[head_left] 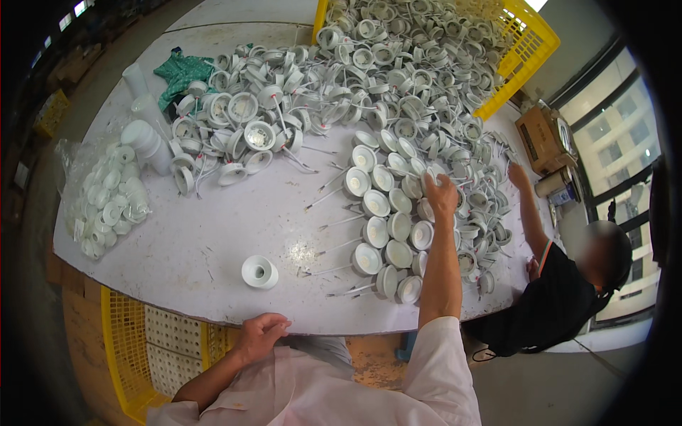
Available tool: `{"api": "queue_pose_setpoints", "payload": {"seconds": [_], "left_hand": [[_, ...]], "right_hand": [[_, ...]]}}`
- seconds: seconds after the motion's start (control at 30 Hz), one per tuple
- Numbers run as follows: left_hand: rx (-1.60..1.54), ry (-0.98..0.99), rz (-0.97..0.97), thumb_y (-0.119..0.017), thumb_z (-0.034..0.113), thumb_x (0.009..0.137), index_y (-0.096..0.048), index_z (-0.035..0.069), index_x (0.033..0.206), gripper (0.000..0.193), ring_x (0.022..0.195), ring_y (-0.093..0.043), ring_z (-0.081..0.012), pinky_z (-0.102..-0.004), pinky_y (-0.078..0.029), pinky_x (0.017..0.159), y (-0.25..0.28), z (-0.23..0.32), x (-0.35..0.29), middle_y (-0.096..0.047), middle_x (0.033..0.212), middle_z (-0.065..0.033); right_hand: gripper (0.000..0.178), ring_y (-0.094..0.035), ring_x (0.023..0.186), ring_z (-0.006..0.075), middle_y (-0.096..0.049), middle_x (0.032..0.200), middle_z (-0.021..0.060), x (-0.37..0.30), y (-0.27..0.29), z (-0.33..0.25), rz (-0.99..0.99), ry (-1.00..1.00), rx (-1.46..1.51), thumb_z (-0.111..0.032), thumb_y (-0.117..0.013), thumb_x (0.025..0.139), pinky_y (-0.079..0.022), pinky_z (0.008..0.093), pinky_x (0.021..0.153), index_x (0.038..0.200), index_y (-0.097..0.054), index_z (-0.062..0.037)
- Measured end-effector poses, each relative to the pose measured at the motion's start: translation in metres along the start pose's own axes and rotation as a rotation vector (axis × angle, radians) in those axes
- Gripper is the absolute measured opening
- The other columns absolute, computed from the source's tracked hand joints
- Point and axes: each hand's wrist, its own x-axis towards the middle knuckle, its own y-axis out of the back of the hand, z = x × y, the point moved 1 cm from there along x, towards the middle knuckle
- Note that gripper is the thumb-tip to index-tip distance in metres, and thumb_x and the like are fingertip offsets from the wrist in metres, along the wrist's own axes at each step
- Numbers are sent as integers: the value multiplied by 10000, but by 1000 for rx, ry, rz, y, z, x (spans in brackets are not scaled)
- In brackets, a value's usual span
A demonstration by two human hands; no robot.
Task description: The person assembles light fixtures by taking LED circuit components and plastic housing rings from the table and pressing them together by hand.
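Observation:
My right hand (442, 194) reaches over the rows of white round lamp housings. Its fingers are closed around a small white lamp housing (430, 175), partly hidden beneath them. Beside it, several cup-shaped lamp housings (366, 258) stand in slanting rows, their wires trailing left over the table. At the near table edge my left hand (263, 336) rests with its fingers drawn together, and nothing shows in them. Just above that hand, a single white cup-shaped part (260, 272) sits alone on the white table (206, 234).
A large heap of wired lamp housings (398, 78) spills from a yellow crate (522, 60). At left are a clear bag of white round parts (110, 199), stacked white cups (145, 142) and green cloth (183, 73). Another person (561, 291) reaches in at right. A yellow basket (128, 355) stands below the table.

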Motion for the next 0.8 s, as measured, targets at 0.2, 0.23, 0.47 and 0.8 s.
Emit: {"api": "queue_pose_setpoints", "payload": {"seconds": [0.2, 0.23, 0.47, 0.8], "left_hand": [[23, -20, 24, -563, 108, 938, -627, -23, 1078, 202, 855, -684, -138, -257, -533, 771, 8, -14, -5, -701, 1029, -104], [14, -38, 16, -563, 108, 938, -626, -23, 1078, 203, 857, -685, -140, -258, -534, 774, 8, -16, -4, -701, 1030, -106], [103, -68, 32, -575, 108, 924, -637, -21, 1076, 208, 858, -688, -127, -249, -536, 768, -1, -7, -14, -714, 1006, -93], [14, -12, 160, -568, 67, 925, -637, -34, 1068, 188, 849, -678, -152, -268, -541, 769, 10, -34, -12, -698, 1009, -109]], "right_hand": [[396, -645, 972, 249, -672, 1046, 175, -65, 21, -53, -19, 223, 443, -297, -711, 831, -488, 358, 855, 1096, -670, -7], [413, -626, 1021, 271, -658, 1098, 166, -78, 16, -64, -117, 217, 509, -273, -734, 806, -485, 383, 867, 1121, -657, -18], [491, -424, 1291, 328, -540, 1334, 107, -74, -44, -130, -70, 826, -34, -282, -695, 786, -328, 468, 1055, 1239, -607, -113], [586, -216, 1426, 333, -408, 1463, 95, -6, -97, -162, -415, 648, -374, -378, -644, 794, -129, 547, 1152, 1351, -511, -252]]}}
